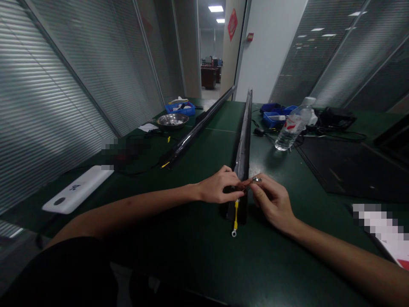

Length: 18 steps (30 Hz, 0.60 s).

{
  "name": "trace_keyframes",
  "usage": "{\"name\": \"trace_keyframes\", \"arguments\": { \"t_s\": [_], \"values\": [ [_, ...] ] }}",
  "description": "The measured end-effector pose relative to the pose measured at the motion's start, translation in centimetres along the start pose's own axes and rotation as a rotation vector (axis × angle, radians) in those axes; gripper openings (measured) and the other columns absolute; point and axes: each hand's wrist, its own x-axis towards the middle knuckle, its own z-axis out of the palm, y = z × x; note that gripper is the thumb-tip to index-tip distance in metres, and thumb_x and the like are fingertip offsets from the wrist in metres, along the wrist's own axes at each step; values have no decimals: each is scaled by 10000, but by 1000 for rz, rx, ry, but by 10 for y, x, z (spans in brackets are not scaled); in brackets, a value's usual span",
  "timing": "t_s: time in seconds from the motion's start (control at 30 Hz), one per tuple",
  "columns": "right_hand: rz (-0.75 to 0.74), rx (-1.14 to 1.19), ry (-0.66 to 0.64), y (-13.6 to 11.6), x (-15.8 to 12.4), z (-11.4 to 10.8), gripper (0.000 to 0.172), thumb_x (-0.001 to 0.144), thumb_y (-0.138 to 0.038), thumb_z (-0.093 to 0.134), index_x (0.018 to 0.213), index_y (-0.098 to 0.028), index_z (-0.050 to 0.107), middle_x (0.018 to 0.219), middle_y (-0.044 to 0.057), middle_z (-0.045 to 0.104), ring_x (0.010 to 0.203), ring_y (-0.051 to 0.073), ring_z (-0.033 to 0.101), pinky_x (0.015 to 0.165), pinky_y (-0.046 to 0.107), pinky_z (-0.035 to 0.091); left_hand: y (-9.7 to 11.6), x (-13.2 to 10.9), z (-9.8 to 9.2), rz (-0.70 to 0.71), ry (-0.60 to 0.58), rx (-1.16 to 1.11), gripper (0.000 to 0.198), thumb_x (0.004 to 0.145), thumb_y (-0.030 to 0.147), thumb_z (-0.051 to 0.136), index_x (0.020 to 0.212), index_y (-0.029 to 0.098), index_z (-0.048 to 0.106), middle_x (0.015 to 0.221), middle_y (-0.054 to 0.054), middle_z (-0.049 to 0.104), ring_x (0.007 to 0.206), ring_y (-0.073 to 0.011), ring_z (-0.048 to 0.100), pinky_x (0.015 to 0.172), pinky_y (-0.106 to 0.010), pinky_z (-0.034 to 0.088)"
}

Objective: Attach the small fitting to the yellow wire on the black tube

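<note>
A long dark metal channel lies lengthwise on the green table, its near end between my hands. My left hand is closed in a pinch over the channel's near end; what its fingertips grip is hidden. From the right side, my right hand meets it, thumb and forefinger pinching a small shiny metal piece. The fingertips of both hands nearly touch. Below them hangs a short yellow wire with a metal ring terminal at its near end, lying along the channel's end.
A second long dark channel lies to the left, beside a steel bowl and a blue tray. A water bottle, blue bins and a black mat are on the right. A white case lies at left.
</note>
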Motion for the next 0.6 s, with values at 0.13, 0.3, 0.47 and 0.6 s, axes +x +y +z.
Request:
{"name": "trace_keyframes", "arguments": {
  "t_s": [0.13,0.3,0.47,0.6],
  "values": [
    [1,-15,-15,0,2,1,200,1031,-237,535,1030,-209,734,869,40,616,692,158,597,629,295,465,-1,-1,0,-11,-15,9,174,988,306,563,991,170,670,969,-49,722,968,-202,621,999,-378,311],
    [9,55,-34,3,1,0,212,1042,-245,512,1025,-206,720,879,29,604,569,115,542,548,274,438,-1,0,0,-28,-26,13,185,979,335,587,996,166,662,963,-51,712,966,-202,621,997,-373,316],
    [13,34,-18,0,1,0,225,1042,-265,513,1012,-202,726,861,39,606,634,145,574,576,283,449,-1,1,-1,-31,-30,28,170,985,320,572,957,168,642,925,-40,698,950,-196,615,996,-374,314],
    [13,16,-19,1,1,0,235,1043,-269,510,984,-202,727,861,41,616,669,155,587,606,290,458,0,1,-1,-12,-15,35,163,987,302,561,930,160,617,899,-35,682,925,-188,607,978,-373,316]
  ]
}}
